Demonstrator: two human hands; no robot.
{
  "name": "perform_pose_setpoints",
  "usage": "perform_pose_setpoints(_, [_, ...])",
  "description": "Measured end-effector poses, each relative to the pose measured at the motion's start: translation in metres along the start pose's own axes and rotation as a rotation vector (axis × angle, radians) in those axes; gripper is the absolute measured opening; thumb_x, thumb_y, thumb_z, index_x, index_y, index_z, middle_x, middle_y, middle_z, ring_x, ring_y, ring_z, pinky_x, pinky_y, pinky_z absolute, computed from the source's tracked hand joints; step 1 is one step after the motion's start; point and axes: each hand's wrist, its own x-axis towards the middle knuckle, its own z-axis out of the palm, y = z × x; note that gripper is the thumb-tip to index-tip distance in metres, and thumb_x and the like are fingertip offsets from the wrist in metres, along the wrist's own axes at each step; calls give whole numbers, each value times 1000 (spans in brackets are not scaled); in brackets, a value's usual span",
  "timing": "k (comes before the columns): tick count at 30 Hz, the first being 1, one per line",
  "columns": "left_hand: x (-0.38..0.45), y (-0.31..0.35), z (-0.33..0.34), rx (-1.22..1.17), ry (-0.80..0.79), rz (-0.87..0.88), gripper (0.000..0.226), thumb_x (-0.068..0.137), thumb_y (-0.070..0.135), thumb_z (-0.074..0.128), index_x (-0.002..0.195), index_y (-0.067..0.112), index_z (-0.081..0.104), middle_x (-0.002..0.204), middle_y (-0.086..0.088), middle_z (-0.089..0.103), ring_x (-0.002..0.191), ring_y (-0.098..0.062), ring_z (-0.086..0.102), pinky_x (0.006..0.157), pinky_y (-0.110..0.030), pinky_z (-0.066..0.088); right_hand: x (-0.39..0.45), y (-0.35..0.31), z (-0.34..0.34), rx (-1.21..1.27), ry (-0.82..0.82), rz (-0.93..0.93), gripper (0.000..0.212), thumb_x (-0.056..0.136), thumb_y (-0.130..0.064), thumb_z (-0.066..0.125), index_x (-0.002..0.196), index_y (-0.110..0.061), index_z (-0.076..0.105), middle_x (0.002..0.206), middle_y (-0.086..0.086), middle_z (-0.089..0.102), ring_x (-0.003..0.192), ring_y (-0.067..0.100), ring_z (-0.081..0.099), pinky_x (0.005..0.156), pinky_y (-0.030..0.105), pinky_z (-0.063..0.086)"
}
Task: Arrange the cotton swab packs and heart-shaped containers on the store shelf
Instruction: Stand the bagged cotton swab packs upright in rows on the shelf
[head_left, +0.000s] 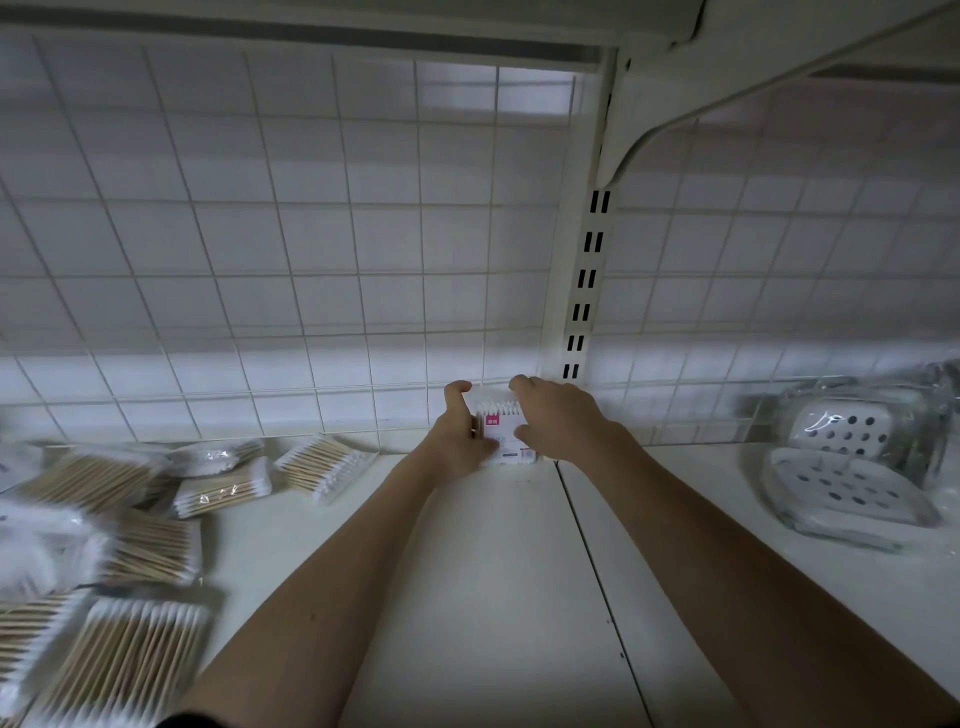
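— Head view: where's the upright white-and-pink cotton swab pack (501, 434)?
— At the white shelf's (467, 545) back edge, between 2 hands: left hand (457, 441) and right hand (553, 421) both grip it.

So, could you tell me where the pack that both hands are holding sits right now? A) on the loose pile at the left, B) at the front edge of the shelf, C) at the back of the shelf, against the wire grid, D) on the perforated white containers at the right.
C: the left hand and right hand hold the cotton swab pack upright at the back of the shelf, against the wire grid.
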Motion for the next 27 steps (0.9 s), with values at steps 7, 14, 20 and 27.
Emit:
perform_pose_setpoints(7, [-2, -3, -5, -99, -65, -42, 82, 89, -2, 53, 139, 16, -10, 91, -10, 56, 77, -21, 50, 64, -26, 46, -3, 3, -6, 22, -4, -29, 43, 89, -24, 52, 131, -16, 48, 123, 3, 55, 106, 23, 56, 81, 31, 43])
perform_pose_setpoints(14, [-1, 0, 3, -76, -20, -40, 80, 90, 1, 54, 142, 11, -5, 87, 6, 53, 81, -14, 54, 66, -23, 47, -5, 1, 1, 32, 7, -2, 50, 91, -19, 53, 137, -13, 35, 133, 4, 48, 104, 26, 57, 77, 31, 42])
perform_pose_setpoints(20, [-9, 2, 1, -90, -29, -38, 85, 87, 4, 60, 144, 13, -2, 90, 7, 55, 80, -8, 55, 59, -15, 45, -11, 3, -1, 61, 3, 5, 57, 90, -20, 55, 141, -17, 30, 143, 1, 39, 106, 25, 55, 77, 30, 40])
perform_pose_setpoints(27, [-14, 6, -1, 40, -5, -8, 86, 84, 9, 67, 145, 12, 7, 124, -8, 52, 107, -20, 51, 83, -27, 44, -16, -4, -4, 47, 41, 40, 57, 91, -23, 52, 142, -18, 28, 143, 1, 37, 103, 24, 57, 73, 30, 43])
